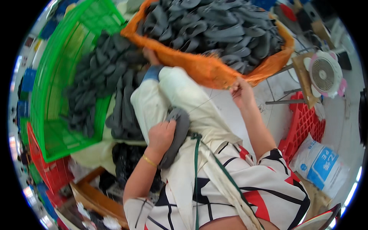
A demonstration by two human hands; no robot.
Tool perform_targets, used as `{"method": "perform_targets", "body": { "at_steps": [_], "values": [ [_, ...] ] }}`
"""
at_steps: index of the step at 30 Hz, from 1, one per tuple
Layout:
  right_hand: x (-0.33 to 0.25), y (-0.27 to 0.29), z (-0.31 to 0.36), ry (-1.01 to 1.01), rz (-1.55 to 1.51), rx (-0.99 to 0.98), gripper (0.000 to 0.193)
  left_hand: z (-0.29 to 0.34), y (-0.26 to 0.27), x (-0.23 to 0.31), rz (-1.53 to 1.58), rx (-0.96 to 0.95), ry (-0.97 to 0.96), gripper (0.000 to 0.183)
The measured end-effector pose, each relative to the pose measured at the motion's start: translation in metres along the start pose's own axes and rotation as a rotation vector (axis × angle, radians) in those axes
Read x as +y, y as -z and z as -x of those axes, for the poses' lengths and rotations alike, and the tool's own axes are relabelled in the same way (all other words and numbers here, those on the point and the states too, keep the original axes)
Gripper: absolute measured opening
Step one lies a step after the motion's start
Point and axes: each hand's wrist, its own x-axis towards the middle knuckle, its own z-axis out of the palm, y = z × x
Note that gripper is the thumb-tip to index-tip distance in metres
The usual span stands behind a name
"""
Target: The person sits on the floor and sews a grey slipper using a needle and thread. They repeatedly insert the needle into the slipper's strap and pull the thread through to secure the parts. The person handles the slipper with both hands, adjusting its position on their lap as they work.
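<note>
My left hand (161, 136) is closed around a grey shoe upper (178, 130) that rests on my lap. My right hand (241, 94) reaches forward, its fingers pinched at the near rim of a big orange woven sack (207, 69). Inside that sack lies a heap of grey shoe uppers (214, 28). To the left, a green plastic basket (57, 134) lies tipped toward me and holds a pile of similar grey pieces (92, 80). More grey uppers (126, 107) are stacked between the basket and my left leg.
At the right a white and pink fan (324, 73) stands by a small wooden stool (303, 76). Behind my right arm are a red plastic crate (306, 122) and a white and blue bag (320, 163). A wooden drawer (99, 197) and a black plastic bag (128, 163) sit at lower left.
</note>
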Motion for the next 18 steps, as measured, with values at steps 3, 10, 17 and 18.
{"method": "perform_targets", "body": {
  "at_steps": [3, 10, 17, 18],
  "values": [
    [-0.019, -0.034, 0.021, 0.021, 0.039, -0.105, 0.01, -0.005, -0.005, -0.001, 0.035, -0.002, 0.035, 0.011],
    [-0.06, -0.078, 0.051, 0.15, 0.183, -0.282, 0.009, -0.028, -0.012, 0.003, 0.097, -0.038, -0.013, 0.012],
    [-0.107, -0.096, 0.036, 0.642, 0.099, -0.315, 0.01, -0.023, -0.01, 0.001, 0.133, -0.112, 0.096, 0.011],
    [-0.091, -0.093, 0.037, 0.595, 0.249, -0.321, 0.009, -0.017, -0.013, 0.0, 0.212, -0.093, 0.166, 0.011]
  ]
}}
